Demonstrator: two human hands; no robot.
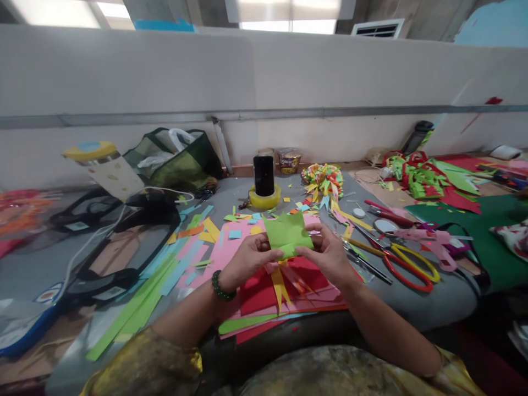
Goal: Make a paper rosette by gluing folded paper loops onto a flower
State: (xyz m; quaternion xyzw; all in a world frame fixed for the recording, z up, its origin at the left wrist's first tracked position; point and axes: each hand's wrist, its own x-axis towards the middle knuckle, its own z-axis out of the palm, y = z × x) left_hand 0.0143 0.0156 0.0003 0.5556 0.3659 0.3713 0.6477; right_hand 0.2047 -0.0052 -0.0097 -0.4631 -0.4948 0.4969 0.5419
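Between both hands is a piece of lime-green paper (287, 231), raised above the table with a bend along its lower edge. My left hand (250, 257), with a dark beaded bracelet at the wrist, pinches its left side. My right hand (329, 253) grips the right side, thumb along the lower edge. Beneath them lie red sheets (258, 291), with yellow pointed strips (281, 289) hanging or lying just below the green paper; I cannot tell whether they are attached. A pink sheet (229, 250) spreads out to the left under small coloured scraps.
Long green strips (134, 308) lie left. Red-handled scissors (406, 272), yellow-handled scissors (416, 263) and a pink glue gun (439, 245) are at right. A phone (264, 176) stands by a yellow tape roll (264, 199). A colourful paper garland (325, 180) lies behind.
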